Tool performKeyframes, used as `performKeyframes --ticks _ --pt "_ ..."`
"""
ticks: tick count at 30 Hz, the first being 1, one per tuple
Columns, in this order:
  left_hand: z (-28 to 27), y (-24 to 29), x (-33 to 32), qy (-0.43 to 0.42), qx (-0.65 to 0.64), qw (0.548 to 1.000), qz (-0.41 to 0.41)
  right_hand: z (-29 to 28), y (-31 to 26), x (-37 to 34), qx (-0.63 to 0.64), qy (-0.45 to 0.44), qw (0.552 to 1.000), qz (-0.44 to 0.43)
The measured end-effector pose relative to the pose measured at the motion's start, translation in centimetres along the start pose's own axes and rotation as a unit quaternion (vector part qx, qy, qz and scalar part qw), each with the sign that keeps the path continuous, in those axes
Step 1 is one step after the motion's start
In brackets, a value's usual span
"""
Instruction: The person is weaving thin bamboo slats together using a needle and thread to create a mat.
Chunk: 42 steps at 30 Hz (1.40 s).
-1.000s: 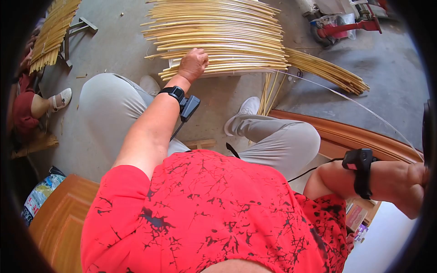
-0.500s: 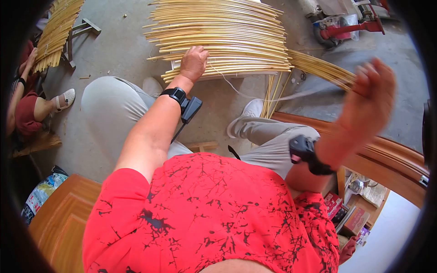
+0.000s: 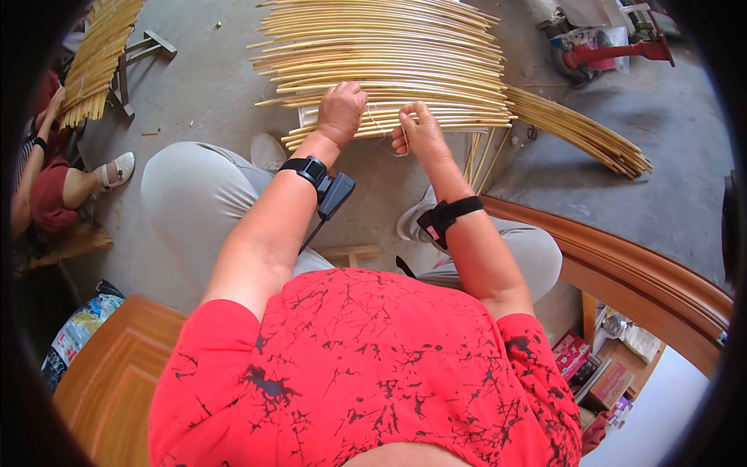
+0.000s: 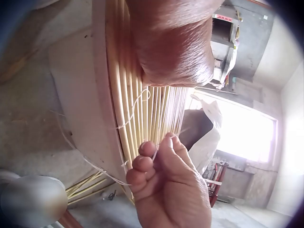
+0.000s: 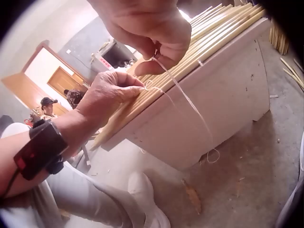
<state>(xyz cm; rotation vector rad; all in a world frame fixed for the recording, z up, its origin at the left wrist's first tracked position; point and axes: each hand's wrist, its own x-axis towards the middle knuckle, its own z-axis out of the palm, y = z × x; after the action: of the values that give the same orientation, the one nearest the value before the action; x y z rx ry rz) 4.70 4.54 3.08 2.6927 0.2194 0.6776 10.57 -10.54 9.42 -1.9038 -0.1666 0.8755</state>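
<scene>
Thin yellow sticks [image 3: 389, 62] lie side by side like a mat across a white stand [image 5: 209, 95]. My left hand [image 3: 342, 113] is at the near edge of the sticks; its thumb and forefinger [image 5: 135, 88] pinch a thin white string [image 5: 166, 95] against them. Just to its right, my right hand [image 3: 424, 136] pinches another length of that string between thumb and finger. In the left wrist view a small loop of string [image 4: 142, 97] lies over the sticks between both hands. The string's slack hangs down the stand's front in the right wrist view.
A bundle of loose sticks [image 3: 583, 128] extends to the right of the stand. Another person [image 3: 58, 167] sits at far left beside a second stick mat [image 3: 97, 62]. A wooden door frame [image 3: 622, 253] runs along the right, and red metal equipment [image 3: 615, 53] stands at the back right.
My right hand has come back from the far right to beside my left hand, and the string, first stretched taut, now hangs slack. My left hand has stayed at the sticks.
</scene>
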Motion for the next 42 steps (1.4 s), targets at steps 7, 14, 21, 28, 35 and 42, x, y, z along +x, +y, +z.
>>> performKeyframes --ticks 7,14,21,28,35,42 --pt "-0.6 0.4 0.4 -0.024 0.026 0.999 0.008 1.1 1.9 1.8 -0.072 0.051 0.994 -0.058" --pt "-1.0 0.7 0.6 -0.023 0.014 1.0 0.016 1.8 2.7 2.8 -0.123 0.088 0.985 -0.084" --pt "-0.9 0.8 0.7 -0.012 0.017 1.0 0.021 2.2 3.0 2.0 -0.157 0.087 0.979 -0.098" --pt "-1.0 0.8 0.8 -0.016 0.017 1.0 0.021 2.3 2.8 1.5 -0.146 0.122 0.976 -0.105" --pt "-1.0 0.8 0.7 -0.017 0.026 0.999 0.021 2.3 2.8 1.5 -0.158 0.119 0.974 -0.108" --pt "-1.0 0.8 0.7 -0.018 0.033 0.999 0.019 2.4 3.1 1.6 -0.15 0.117 0.976 -0.107"
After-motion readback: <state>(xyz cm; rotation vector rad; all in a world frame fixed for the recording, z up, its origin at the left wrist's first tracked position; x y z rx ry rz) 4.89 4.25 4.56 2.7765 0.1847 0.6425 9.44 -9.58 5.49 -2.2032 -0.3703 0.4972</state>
